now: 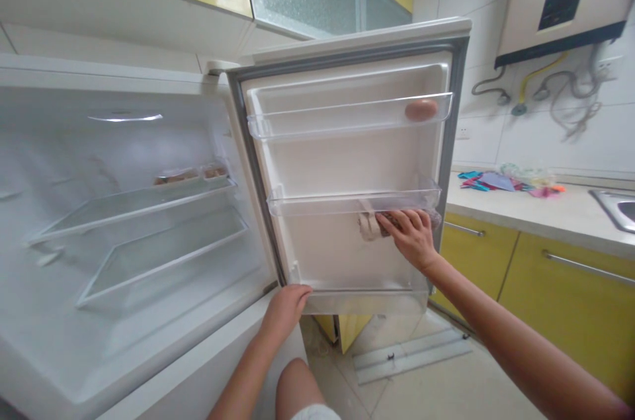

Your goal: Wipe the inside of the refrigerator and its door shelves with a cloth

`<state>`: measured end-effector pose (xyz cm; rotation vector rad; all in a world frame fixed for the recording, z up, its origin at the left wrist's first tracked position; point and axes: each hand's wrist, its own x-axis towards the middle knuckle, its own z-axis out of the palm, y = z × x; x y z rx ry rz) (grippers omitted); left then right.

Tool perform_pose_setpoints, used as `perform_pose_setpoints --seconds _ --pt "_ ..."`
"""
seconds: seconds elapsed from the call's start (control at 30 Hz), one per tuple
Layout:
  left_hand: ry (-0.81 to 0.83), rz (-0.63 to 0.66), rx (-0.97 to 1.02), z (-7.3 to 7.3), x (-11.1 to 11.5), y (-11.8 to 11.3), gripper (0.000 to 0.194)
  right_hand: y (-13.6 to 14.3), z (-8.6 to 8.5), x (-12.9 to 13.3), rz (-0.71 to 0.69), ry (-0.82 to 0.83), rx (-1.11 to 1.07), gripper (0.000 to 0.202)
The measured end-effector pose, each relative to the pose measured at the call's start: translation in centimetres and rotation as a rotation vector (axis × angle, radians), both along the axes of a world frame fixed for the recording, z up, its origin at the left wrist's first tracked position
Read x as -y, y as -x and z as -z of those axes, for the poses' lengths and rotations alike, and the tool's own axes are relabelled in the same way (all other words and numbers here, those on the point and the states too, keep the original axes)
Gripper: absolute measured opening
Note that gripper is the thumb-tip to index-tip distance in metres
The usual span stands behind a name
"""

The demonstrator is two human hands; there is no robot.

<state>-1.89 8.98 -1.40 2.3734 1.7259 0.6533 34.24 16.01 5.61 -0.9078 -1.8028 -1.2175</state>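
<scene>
My right hand [414,238] is closed over a soft-looking bundle [368,221], beige at one end and patterned dark brown beneath the fingers; its exact kind is unclear. Just behind and above it runs the clear middle door shelf [317,204] of the open fridge door [342,162]. Low on the same door, my left hand [288,307] has its fingers curled on the left end of the bottom door shelf [367,303]. A brown egg [421,110] lies at the right end of the top door shelf [307,122].
To the left, the fridge interior has glass shelves [169,254]; packaged food [176,176] sits at the back of the upper one. Colourful cloths [496,180] lie on the counter [565,211] by the sink [620,207]. A pale flat panel [411,355] is on the floor.
</scene>
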Motion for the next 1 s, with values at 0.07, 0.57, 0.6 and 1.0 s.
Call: perform_pose_setpoints --seconds 0.07,0.57,0.6,1.0 --pt "-0.017 -0.009 0.019 0.1 0.1 0.1 0.03 0.2 2.4 -0.6 0.007 0.133 0.032 0.04" --pt "-0.083 -0.019 0.094 0.9 0.1 -1.0 0.034 4.7 1.0 -3.8 -0.19 0.453 0.163 0.042" --pt "-0.079 -0.022 0.095 0.9 0.1 -1.1 0.034 5.7 0.3 -4.0 -0.172 0.433 0.09 0.044" --pt "-0.119 -0.029 0.069 1.2 0.0 -1.2 0.034 17.5 0.8 -5.4 -0.399 0.506 0.238 0.047"
